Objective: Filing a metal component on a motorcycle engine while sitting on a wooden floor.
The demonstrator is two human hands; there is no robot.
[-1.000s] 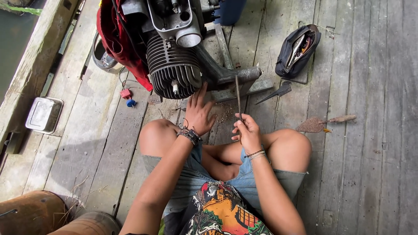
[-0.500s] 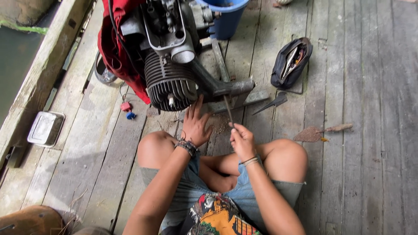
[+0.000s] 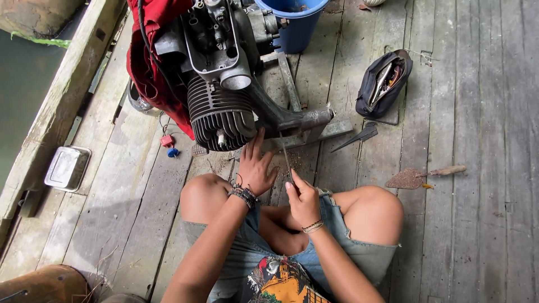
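I sit cross-legged on a grey plank floor in front of a dark finned engine point(image 3: 220, 115) with a red cloth point(image 3: 150, 62) draped over its left side. My left hand point(image 3: 255, 165) has its fingers spread and reaches up beside the engine's finned cylinder and its metal base. My right hand point(image 3: 302, 199) grips a thin metal rod-like tool point(image 3: 287, 160) that points up toward the engine's base point(image 3: 314, 120).
A blue bucket point(image 3: 295, 22) stands behind the engine. An open black tool pouch point(image 3: 384, 81) lies at the right, with a dark pointed tool point(image 3: 356, 137) and a rusty trowel point(image 3: 424, 175) nearby. A metal tin point(image 3: 67, 167) sits by the left wooden rail; water lies beyond.
The view has shifted down, so the engine sits lower in view. My left hand has stretched up toward the cylinder, and my right hand stays closed on the thin tool.
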